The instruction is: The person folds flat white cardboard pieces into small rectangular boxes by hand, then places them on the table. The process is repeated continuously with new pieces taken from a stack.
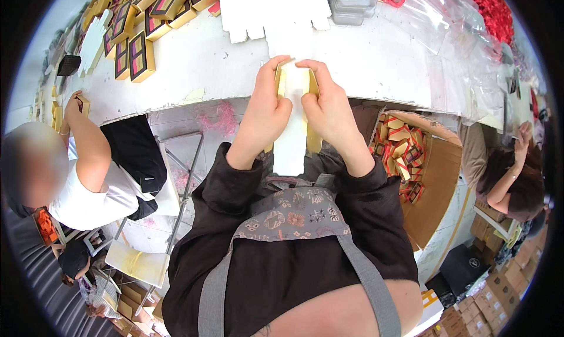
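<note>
Your gray apron (294, 214) spans the lower center. Above, your left hand (264, 113) and right hand (330, 107) pinch opposite sides of a white-and-gold carton (292, 134).

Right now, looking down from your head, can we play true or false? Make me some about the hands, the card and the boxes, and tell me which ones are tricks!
1. The left hand and right hand both hold the card. True.
2. The card is black all over. False: it shows white and gold.
3. The big cardboard box has small boxes in it. True.
4. The big cardboard box is on the person's left. False: it is on the right.
5. A pile of gold boxes is on the table. True.
</note>
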Motion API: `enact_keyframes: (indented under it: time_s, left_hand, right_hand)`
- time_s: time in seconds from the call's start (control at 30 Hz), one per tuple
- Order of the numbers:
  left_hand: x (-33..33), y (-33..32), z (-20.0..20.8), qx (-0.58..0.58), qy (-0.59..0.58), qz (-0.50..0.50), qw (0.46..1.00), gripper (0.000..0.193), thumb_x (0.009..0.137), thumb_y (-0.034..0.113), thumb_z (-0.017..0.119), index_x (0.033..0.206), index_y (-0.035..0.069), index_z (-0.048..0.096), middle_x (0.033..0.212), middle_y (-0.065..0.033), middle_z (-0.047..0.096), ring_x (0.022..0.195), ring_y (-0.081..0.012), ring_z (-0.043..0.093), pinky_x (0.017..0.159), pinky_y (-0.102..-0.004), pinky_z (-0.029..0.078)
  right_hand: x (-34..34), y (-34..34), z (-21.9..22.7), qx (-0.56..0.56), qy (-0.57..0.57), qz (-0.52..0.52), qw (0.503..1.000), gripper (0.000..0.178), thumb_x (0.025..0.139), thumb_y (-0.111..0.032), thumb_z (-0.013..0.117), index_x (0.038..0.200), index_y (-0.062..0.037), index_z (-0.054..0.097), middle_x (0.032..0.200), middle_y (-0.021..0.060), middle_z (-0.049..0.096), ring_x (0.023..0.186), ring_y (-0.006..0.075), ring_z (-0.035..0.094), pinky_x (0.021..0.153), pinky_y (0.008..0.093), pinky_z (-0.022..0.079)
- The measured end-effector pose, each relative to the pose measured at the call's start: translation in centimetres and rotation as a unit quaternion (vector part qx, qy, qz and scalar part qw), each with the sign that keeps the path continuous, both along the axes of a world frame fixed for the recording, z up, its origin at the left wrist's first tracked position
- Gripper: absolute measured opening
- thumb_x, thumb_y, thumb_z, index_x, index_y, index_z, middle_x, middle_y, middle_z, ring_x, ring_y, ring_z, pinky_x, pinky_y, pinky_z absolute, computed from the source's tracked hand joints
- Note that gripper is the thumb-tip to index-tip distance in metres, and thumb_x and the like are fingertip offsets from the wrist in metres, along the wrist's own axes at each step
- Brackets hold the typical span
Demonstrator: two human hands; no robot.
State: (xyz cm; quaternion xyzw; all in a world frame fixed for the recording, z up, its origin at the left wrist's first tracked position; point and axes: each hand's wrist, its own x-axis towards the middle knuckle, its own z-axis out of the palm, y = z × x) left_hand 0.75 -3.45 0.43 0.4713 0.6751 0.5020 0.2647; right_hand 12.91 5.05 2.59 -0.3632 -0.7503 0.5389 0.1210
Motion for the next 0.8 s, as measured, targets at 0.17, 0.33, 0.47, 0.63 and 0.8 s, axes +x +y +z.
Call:
enact_keyframes:
  time_s: [0.17,0.33,0.47,0.63,0.8]
  left_hand:
    - [0.4,-1.1,-0.1,-0.043,-0.100,-0.023,0.994,0.054,0.073,-0.011,0.037,0.126,0.000,0.037,0.118,-0.0179,0.047,0.117,-0.0304,0.046,0.101,-0.0359,0.036]
    - [2.0,-1.4,0.7,-0.009,-0.039,0.025,0.999,0.052,0.073,-0.011,0.037,0.124,0.000,0.037,0.117,-0.0197,0.046,0.111,-0.0349,0.050,0.097,-0.0369,0.040]
    - [0.9,-0.9,0.6,-0.005,-0.024,-0.013,1.000,0.050,0.074,-0.011,0.037,0.123,0.002,0.039,0.118,-0.0184,0.046,0.106,-0.0350,0.055,0.091,-0.0375,0.044]
    - [0.6,-1.1,0.4,-0.036,-0.035,-0.012,0.999,0.050,0.074,-0.012,0.039,0.120,0.008,0.043,0.125,-0.0156,0.050,0.103,-0.0328,0.058,0.088,-0.0359,0.045]
    - [0.5,-0.7,-0.7,0.014,0.042,0.002,0.999,0.049,0.075,-0.012,0.042,0.118,0.011,0.045,0.131,-0.0119,0.051,0.103,-0.0324,0.059,0.082,-0.0357,0.048]
  right_hand:
    - [0.0,-1.0,-3.5,0.196,0.147,-0.091,0.965,0.021,0.094,-0.017,0.052,0.108,-0.0034,0.060,0.098,0.0189,0.060,0.089,0.0346,0.062,0.078,0.0383,0.049]
    - [-0.1,-2.1,-3.7,0.081,0.261,-0.168,0.947,0.010,0.092,-0.008,0.056,0.097,-0.0022,0.063,0.099,0.0105,0.061,0.092,0.0196,0.060,0.079,0.0288,0.049]
    - [-0.6,-2.2,-3.9,-0.165,0.384,-0.211,0.884,0.011,0.087,0.002,0.061,0.096,-0.0025,0.056,0.100,0.0071,0.060,0.091,0.0110,0.058,0.079,0.0239,0.049]
    - [-0.8,-2.4,-4.5,-0.063,0.362,-0.190,0.910,0.019,0.084,0.003,0.064,0.094,-0.0029,0.049,0.100,0.0080,0.060,0.089,0.0131,0.061,0.080,0.0246,0.050]
    - [-0.6,-2.7,-4.9,0.003,0.383,-0.136,0.914,0.016,0.086,-0.001,0.064,0.095,-0.0020,0.051,0.115,0.0151,0.060,0.103,0.0171,0.059,0.086,0.0273,0.049]
